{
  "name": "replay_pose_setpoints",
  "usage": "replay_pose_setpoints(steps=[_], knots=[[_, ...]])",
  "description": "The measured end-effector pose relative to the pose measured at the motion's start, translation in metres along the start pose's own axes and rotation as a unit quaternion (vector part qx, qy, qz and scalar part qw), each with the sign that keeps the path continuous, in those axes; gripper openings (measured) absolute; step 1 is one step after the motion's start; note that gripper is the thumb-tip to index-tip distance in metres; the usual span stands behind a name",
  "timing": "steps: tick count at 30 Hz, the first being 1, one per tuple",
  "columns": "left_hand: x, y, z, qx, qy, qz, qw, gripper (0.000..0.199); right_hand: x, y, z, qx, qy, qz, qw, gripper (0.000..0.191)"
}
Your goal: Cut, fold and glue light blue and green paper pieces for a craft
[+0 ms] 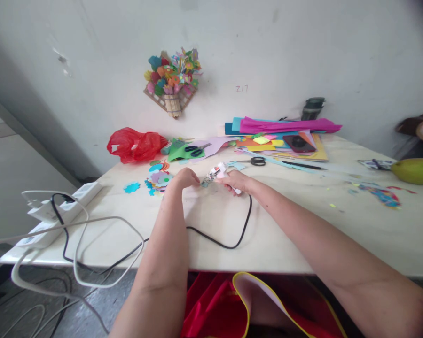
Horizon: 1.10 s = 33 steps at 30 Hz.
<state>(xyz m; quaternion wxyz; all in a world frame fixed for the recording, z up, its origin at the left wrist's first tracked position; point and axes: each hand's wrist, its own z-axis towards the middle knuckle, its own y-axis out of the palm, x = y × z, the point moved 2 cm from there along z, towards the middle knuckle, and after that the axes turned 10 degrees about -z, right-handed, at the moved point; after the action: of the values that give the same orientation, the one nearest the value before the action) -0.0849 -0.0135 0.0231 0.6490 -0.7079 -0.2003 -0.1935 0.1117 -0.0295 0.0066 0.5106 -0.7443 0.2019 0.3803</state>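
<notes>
My right hand is closed around a white corded tool, likely a glue gun, near the middle of the table. A black cord loops down from it toward the left. My left hand is beside the tool's tip, fingers bent together near a small piece; whether they pinch it I cannot make out. To its left lies a pile of paper flower cut-outs, with a blue cut-out apart from it. Black-handled scissors lie just behind my right hand.
A white power strip with tangled cables occupies the table's left side. Behind are a red plastic bag, more scissors on green paper, stacked coloured paper and a phone. At right are a pen and a green fruit.
</notes>
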Motion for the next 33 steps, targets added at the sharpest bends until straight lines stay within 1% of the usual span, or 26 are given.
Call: replay_pose_setpoints(steps=[7, 10, 13, 18, 22, 24, 26, 27, 29, 31, 33], knots=[[-0.003, -0.001, 0.000, -0.006, -0.006, -0.011, 1.000, 0.023, 0.002, -0.001, 0.000, -0.018, -0.013, 0.007, 1.000, 0.037], [-0.001, -0.001, -0.001, -0.004, -0.008, -0.011, 1.000, 0.023, 0.005, -0.005, 0.000, -0.034, -0.022, 0.034, 0.999, 0.040], [0.002, -0.001, -0.004, 0.002, -0.010, -0.008, 1.000, 0.021, 0.009, -0.012, 0.000, -0.032, -0.034, 0.081, 0.996, 0.042], [0.004, -0.003, -0.007, 0.004, -0.009, -0.011, 1.000, 0.017, 0.012, -0.022, -0.002, -0.004, -0.065, 0.171, 0.983, 0.037], [-0.004, -0.004, -0.002, -0.010, -0.005, -0.027, 1.000, 0.019, 0.011, -0.024, 0.000, 0.052, -0.100, 0.209, 0.971, 0.035], [-0.009, -0.006, 0.001, -0.006, -0.004, -0.043, 0.999, 0.023, 0.010, -0.023, 0.001, 0.081, -0.117, 0.213, 0.967, 0.032], [-0.014, -0.008, 0.003, 0.033, -0.010, -0.048, 0.998, 0.028, 0.009, -0.023, 0.003, 0.106, -0.123, 0.209, 0.964, 0.028], [-0.015, -0.010, 0.004, 0.066, -0.015, -0.046, 0.997, 0.030, 0.008, -0.022, 0.003, 0.118, -0.124, 0.205, 0.964, 0.025], [-0.016, -0.015, 0.003, 0.152, -0.029, -0.038, 0.987, 0.034, 0.006, -0.021, 0.005, 0.140, -0.124, 0.194, 0.963, 0.019], [-0.014, -0.021, 0.000, 0.243, -0.045, -0.044, 0.968, 0.035, 0.003, -0.019, 0.007, 0.147, -0.128, 0.169, 0.966, 0.013], [-0.011, -0.027, -0.005, 0.324, -0.052, -0.067, 0.942, 0.035, -0.002, -0.014, 0.010, 0.144, -0.140, 0.117, 0.973, 0.016]])
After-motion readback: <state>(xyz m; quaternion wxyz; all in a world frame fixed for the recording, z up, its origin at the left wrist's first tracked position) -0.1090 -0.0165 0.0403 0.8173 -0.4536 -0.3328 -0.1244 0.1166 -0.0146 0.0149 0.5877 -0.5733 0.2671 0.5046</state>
